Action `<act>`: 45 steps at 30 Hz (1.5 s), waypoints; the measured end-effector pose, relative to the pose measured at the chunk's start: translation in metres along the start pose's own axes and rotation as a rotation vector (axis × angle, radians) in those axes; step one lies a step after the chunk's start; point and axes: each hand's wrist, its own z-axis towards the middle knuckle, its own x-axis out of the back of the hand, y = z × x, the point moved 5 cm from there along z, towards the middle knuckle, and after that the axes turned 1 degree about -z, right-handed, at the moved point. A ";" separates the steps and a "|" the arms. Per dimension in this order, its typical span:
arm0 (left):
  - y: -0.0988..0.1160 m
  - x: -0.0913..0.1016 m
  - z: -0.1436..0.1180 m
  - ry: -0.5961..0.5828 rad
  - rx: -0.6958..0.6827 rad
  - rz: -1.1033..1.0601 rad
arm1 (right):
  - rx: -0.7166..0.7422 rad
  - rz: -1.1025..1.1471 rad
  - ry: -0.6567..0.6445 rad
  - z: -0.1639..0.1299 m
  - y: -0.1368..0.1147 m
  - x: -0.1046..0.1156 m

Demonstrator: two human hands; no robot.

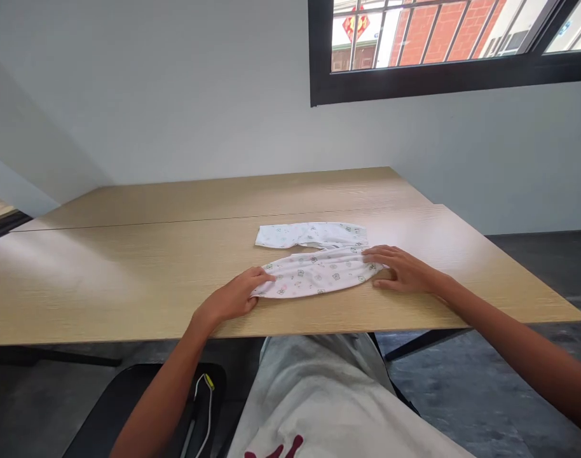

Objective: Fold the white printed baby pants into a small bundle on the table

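Observation:
A small white garment with a printed pattern [319,257] lies on the wooden table [128,273], its two legs spread flat. The near leg runs between my hands. My left hand [236,296] pinches that leg's left end at the cuff. At the right end, by the waist, my right hand [400,268] rests flat with fingers spread on the cloth's edge. The far leg [309,234] lies untouched behind.
The table's front edge is just above my lap [328,394]. A black chair seat with a white and yellow cable [207,391] sits at lower left. A dark-framed window [443,70] is in the wall behind; grey floor lies to the right.

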 end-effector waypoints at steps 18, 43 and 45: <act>-0.133 0.028 0.151 0.696 0.458 -0.879 | -0.723 0.734 0.524 0.072 0.103 0.000; -0.131 0.014 0.130 0.211 0.168 -0.854 | -0.589 0.756 0.215 0.056 0.111 0.007; -0.135 0.014 0.130 0.165 0.166 -0.864 | -0.609 0.718 0.194 0.057 0.115 0.004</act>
